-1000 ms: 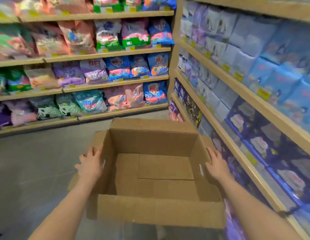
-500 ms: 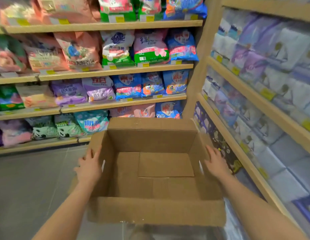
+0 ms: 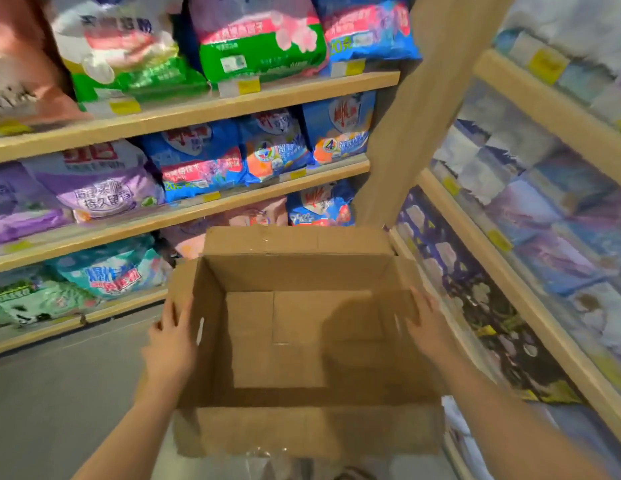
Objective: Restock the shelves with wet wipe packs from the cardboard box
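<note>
Left hand [image 3: 170, 344] & right hand [image 3: 427, 332] are pressing flat, straight fingers on the cardboard box [image 3: 302, 431] sides; box is sitting between them, w/ no packs inside.

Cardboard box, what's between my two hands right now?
Head view: only the empty cardboard box lies between the left hand and right hand.

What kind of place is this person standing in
Most likely a shop aisle: wooden shelves carry bagged goods with yellow price tags on the edges, and both hands carry an empty cardboard box.
</note>
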